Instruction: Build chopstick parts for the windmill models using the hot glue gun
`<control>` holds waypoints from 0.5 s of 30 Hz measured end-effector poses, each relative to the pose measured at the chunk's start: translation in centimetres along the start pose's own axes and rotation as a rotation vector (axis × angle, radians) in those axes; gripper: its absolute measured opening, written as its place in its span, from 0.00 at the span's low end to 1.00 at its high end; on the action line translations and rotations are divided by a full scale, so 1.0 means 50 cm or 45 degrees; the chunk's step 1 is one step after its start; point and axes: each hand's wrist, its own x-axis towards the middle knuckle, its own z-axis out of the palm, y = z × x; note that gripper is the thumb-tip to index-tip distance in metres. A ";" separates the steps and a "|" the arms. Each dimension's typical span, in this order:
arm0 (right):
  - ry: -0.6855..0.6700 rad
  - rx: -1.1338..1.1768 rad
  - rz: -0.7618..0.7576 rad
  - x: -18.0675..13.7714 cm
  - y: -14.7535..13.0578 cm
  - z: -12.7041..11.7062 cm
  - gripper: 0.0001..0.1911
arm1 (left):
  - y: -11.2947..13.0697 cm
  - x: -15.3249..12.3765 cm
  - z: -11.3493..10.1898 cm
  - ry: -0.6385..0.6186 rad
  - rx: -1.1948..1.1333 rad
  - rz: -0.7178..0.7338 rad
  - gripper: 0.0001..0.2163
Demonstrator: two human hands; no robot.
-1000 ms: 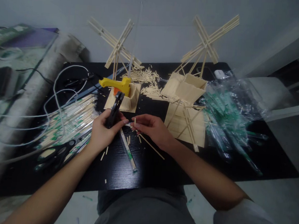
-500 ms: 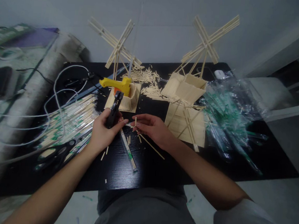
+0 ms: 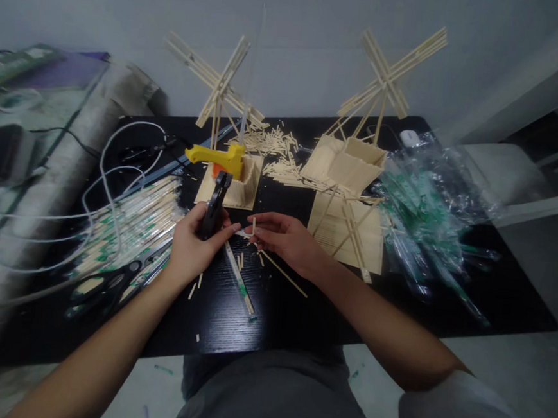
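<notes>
My left hand [image 3: 195, 238] is closed around a black-handled tool [image 3: 215, 205] held upright. A pale, narrow piece shows between my two hands, but its kind is unclear. My right hand [image 3: 289, 241], fingers pinched, holds a short wooden stick [image 3: 253, 225] standing up at the fingertips. Just below lie a wrapped stick [image 3: 238, 280], a long bare stick [image 3: 283, 272] and several short cut pieces [image 3: 241, 261]. Beyond my left hand, a yellow glue gun [image 3: 222, 158] with a clear glue stick rests at a small stick-walled box [image 3: 241, 193] on a wooden board.
Two stick windmills [image 3: 220, 92] [image 3: 386, 85] stand at the back. A heap of cut sticks [image 3: 269, 140] lies between them. Wrapped sticks [image 3: 133, 217], black scissors [image 3: 113, 283] and a white cable [image 3: 102, 156] are left; green-printed plastic wrappers [image 3: 424, 207] are right.
Both hands stay nearly in place. My right fingers shift very slightly, and the black tool tilts a little. Nothing has been let go.
</notes>
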 end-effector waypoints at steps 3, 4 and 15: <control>0.004 0.024 0.007 0.000 -0.001 0.002 0.20 | 0.000 0.001 -0.001 0.013 -0.009 -0.011 0.16; 0.002 0.029 0.009 -0.001 -0.002 0.002 0.20 | 0.000 0.002 -0.001 0.018 -0.009 -0.010 0.16; -0.014 0.052 0.008 -0.001 -0.003 -0.001 0.18 | -0.001 -0.002 0.000 0.014 -0.006 -0.026 0.18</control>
